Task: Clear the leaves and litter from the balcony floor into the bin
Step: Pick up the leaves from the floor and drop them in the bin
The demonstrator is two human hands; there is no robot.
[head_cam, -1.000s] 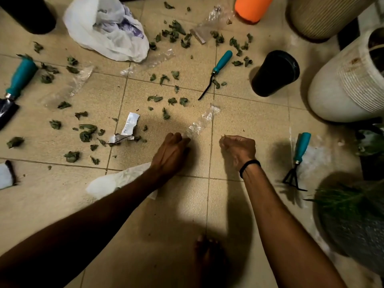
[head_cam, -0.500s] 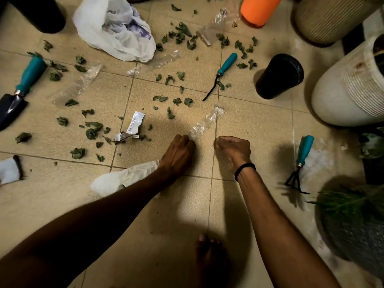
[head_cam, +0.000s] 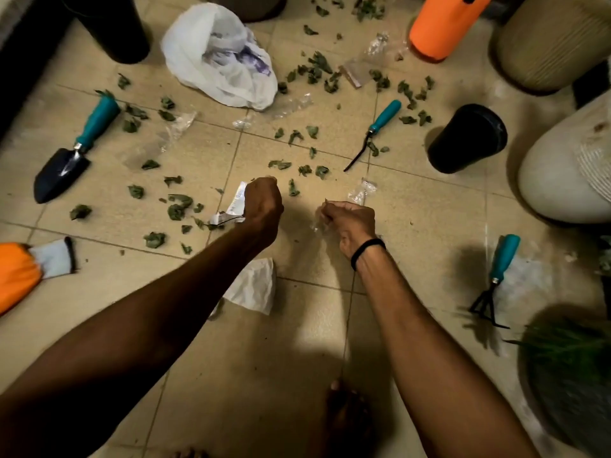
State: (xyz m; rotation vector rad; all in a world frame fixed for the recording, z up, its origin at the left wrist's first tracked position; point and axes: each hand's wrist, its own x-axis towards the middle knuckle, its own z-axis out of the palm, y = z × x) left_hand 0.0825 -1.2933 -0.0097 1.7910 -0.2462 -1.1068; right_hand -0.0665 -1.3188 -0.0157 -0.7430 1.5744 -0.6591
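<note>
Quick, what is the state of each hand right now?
Left hand: fingers curled in a fist; whether it holds anything cannot be told.
Right hand: closed, pinching the clear plastic scrap.

One head-worn wide-angle view – looking steeply down and forward at the tiled floor (head_cam: 297, 358), close above both forearms, pots ringing the frame's far and right edges.

Trowel (head_cam: 76, 150) left of leaves (head_cam: 178, 206); rake (head_cam: 496, 276) far right.
</note>
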